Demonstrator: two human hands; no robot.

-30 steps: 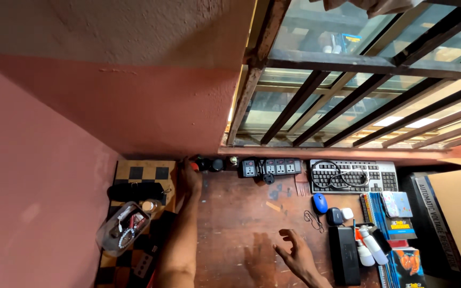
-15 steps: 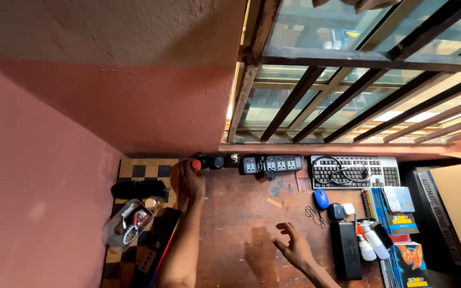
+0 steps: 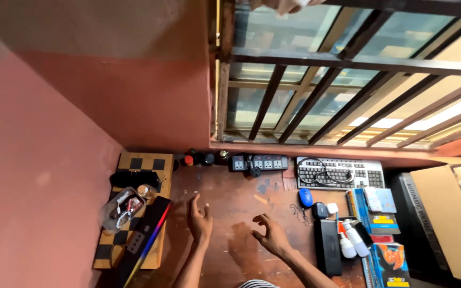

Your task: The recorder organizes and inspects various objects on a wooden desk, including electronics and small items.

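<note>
My left hand (image 3: 200, 219) hovers open over the worn wooden desk (image 3: 230, 197), fingers pointing toward the wall, holding nothing. My right hand (image 3: 269, 234) is beside it, fingers spread and curled, also empty. At the back of the desk stand small dark bottles, one with a red cap (image 3: 188, 160). A power strip (image 3: 258, 162) lies next to them against the wall.
A chessboard (image 3: 129, 213) on the left carries a clear box (image 3: 117, 209), a black pouch (image 3: 133, 178) and a long black bar (image 3: 144, 240). A keyboard (image 3: 340, 173), blue mouse (image 3: 305, 197), black box (image 3: 327, 246), white bottles (image 3: 348, 240), books (image 3: 380, 213) and a cardboard box (image 3: 449, 224) fill the right.
My left hand has let go of the red-capped bottle at the back and drawn back toward me, open. My right hand shifted slightly left. The view moved left.
</note>
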